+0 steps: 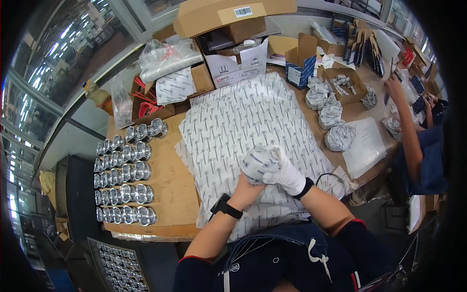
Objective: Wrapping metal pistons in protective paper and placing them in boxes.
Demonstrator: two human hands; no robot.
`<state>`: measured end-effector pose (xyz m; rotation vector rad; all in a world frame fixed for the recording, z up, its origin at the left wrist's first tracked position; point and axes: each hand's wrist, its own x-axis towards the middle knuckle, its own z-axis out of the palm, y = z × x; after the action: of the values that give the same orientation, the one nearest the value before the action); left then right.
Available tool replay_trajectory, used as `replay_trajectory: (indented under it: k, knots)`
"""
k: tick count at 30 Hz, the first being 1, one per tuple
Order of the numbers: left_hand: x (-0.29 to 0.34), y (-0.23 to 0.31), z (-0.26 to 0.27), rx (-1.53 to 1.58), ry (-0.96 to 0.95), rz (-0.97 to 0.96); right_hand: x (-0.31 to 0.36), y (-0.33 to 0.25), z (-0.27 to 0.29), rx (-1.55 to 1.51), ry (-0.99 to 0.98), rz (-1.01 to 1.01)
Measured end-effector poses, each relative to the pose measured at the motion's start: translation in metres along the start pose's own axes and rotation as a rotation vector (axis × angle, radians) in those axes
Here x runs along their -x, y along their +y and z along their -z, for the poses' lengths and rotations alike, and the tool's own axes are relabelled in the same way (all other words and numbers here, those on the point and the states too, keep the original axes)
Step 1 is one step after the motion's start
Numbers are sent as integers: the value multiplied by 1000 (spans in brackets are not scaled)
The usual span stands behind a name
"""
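Note:
A rounded bundle wrapped in printed white paper (258,163) is held up between my two hands, over a stack of the same paper sheets (233,117). My left hand (249,190), bare, closes round it from below, its fingers partly hidden. From the right, my right hand (289,177), in a white glove, presses the paper with thumb and fingers. What lies inside the wrapping is hidden. To the left, rows of shiny metal pistons (146,215) stand on brown cardboard (172,187). Several similar wrapped bundles (339,138) sit right of the stack.
Behind the stack are a white carton (233,68), a box with red parts (146,104) and a blue box (299,70). An open tray of small wrapped pieces (344,85) stands at back right. At far right a co-worker's arm (407,126) reaches over the table.

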<state>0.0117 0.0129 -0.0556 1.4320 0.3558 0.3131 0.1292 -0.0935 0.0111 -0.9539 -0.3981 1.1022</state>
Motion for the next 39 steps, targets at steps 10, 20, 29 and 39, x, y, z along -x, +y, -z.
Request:
replay_trajectory:
  k: [10, 20, 29, 39]
  knots:
    - [12, 39, 0, 891, -51, 129, 10, 18, 3, 492, -51, 395]
    - [17, -5, -11, 791, -70, 229, 28, 6, -17, 92, 195, 102]
    - [73, -25, 43, -1304, -324, -257, 51, -21, 48, 1537, 104, 613]
    - [16, 30, 2, -856, -452, -85, 59, 8, 50, 1427, 145, 418]
